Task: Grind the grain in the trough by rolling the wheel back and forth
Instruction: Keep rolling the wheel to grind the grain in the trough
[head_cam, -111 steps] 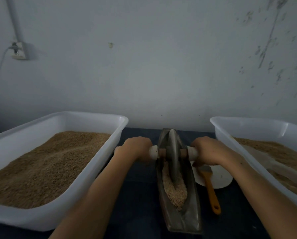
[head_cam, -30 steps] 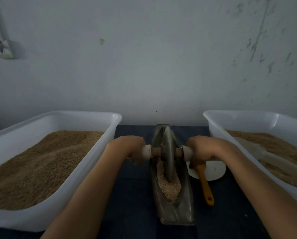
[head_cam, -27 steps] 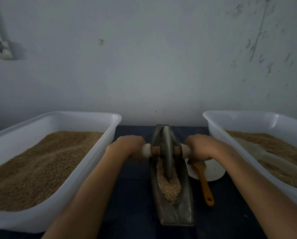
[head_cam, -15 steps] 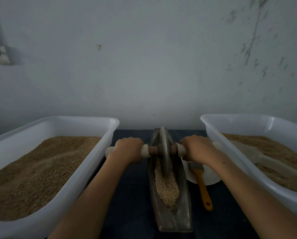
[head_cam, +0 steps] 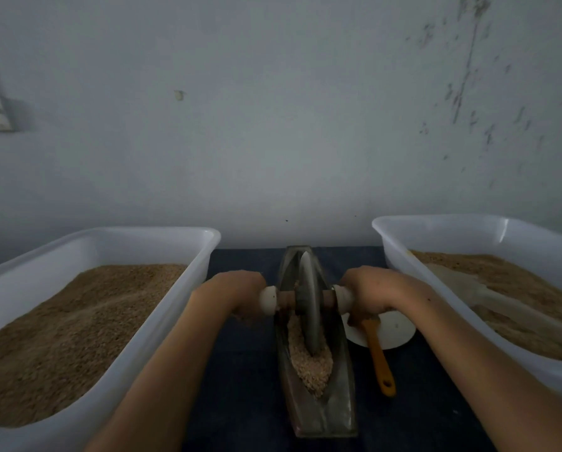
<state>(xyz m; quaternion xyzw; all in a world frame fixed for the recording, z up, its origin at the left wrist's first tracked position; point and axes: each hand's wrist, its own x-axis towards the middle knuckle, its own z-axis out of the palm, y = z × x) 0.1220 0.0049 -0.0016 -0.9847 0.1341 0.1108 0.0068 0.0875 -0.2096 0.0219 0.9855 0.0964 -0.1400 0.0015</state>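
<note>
A: Head view. Both fists curled tight round the axle handles: left hand (head_cam: 237, 293) on one end, right hand (head_cam: 369, 293) on the other, wheel (head_cam: 308, 308) upright between them. Gripped evenly either side, probably to keep the disc from tipping out of the groove.

B: And the trough (head_cam: 317, 415)?

A: Lengthwise between the two forearms, narrow end away from the hands. Grain (head_cam: 312, 367) heaped on the near side of the wheel, below the knuckles, so likely ready for a pull stroke back over it.

B: Anything beside the hands?

A: Brush (head_cam: 379, 357) just under the right hand, lying across a white plate (head_cam: 400, 331). Full tubs outside each wrist.

B: Changed from half a second back?

A: Wheel rolled a little nearer, deeper into the pile; grip unchanged on both sides. Brush and plate unmoved.
</note>
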